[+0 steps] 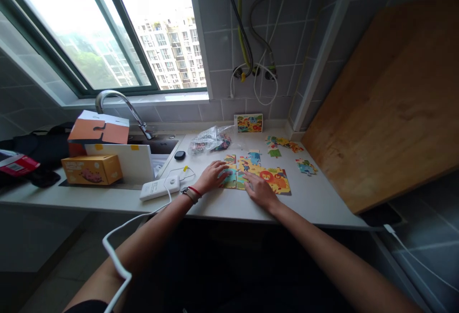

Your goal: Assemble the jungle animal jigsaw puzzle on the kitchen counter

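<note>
A partly joined jigsaw puzzle (267,177) with a lion on yellow lies on the white counter. My left hand (212,177) rests on its left part, over blue-green pieces, fingers spread. On its lower middle lies my right hand (260,191), fingers stretched out and apart. An elephant piece (254,157) sits at the puzzle's top edge. Loose pieces (283,142) lie behind it to the right, with a green piece (274,153) nearby and a small group (306,167) farther right. A picture card (249,123) leans against the wall.
A clear plastic bag (211,141) with pieces inside lies behind my left hand. Left of it are a round black object (180,155), a white power bank (159,188) with a cable, an orange box (92,169) and a sink (163,145). A wooden board (390,102) stands at the right.
</note>
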`<move>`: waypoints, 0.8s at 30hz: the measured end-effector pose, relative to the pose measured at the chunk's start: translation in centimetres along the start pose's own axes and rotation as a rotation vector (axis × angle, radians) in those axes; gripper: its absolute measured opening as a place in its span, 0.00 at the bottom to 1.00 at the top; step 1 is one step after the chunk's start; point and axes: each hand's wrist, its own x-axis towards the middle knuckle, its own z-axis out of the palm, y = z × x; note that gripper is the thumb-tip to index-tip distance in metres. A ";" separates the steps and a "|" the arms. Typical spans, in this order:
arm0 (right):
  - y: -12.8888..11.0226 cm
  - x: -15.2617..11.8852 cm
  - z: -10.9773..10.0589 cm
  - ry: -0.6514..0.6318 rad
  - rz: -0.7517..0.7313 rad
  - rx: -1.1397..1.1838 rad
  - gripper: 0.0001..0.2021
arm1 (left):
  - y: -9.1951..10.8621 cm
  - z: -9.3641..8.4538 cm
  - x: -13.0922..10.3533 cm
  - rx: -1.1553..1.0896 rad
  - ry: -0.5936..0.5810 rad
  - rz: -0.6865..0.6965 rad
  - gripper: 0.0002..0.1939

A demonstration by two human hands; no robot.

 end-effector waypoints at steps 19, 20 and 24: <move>4.5 6.8 0.3 -0.061 0.139 -0.011 0.12 | 0.4 3.7 3.9 -0.033 -0.098 -0.088 0.18; 4.4 6.9 0.2 -0.067 0.138 -0.016 0.12 | 0.4 3.8 4.0 -0.037 -0.107 -0.088 0.19; 4.1 6.8 0.1 -0.071 0.130 -0.030 0.12 | 0.3 4.3 4.0 -0.038 -0.100 -0.095 0.21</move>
